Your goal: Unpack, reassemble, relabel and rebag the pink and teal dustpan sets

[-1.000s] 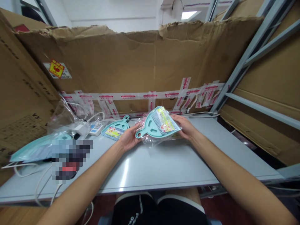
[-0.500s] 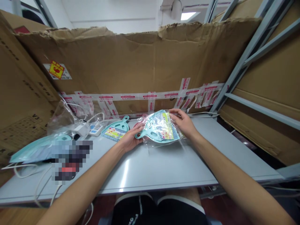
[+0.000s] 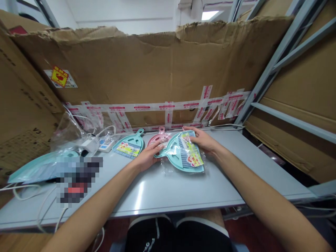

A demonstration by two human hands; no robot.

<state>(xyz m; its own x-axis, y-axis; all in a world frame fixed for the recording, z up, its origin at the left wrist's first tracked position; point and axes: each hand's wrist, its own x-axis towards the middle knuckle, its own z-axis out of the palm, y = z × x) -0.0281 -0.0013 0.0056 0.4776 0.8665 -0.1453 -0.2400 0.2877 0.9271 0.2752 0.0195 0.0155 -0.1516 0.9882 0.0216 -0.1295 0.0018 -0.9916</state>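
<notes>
My left hand (image 3: 147, 156) is closed around the handle of a light-blue mini dustpan (image 3: 173, 154) in a clear plastic bag (image 3: 169, 170). A striped brush and a yellow printed card (image 3: 193, 155) lie against its pan. My right hand (image 3: 203, 139) grips the bagged set at its upper right edge, fingers over the card. Behind it, a pink dustpan (image 3: 154, 138) is partly covered by my left hand and the bag. A pink tip also shows by my right fingers. Left of my left hand, another light-blue dustpan (image 3: 137, 139) with brush and card lies on the table.
The grey table (image 3: 168, 196) backs onto a tall taped cardboard sheet (image 3: 147, 73). At left lie a larger light-blue dustpan (image 3: 31, 168) in plastic, a white power strip (image 3: 105, 145), cables and a pixelated dark item (image 3: 78, 182). A metal shelf frame (image 3: 270, 70) stands at right.
The bagged dustpan has come down and nearer to me, its pan tilting toward the lower right. More of the pink dustpan shows behind it. My right hand has shifted slightly down with the bag.
</notes>
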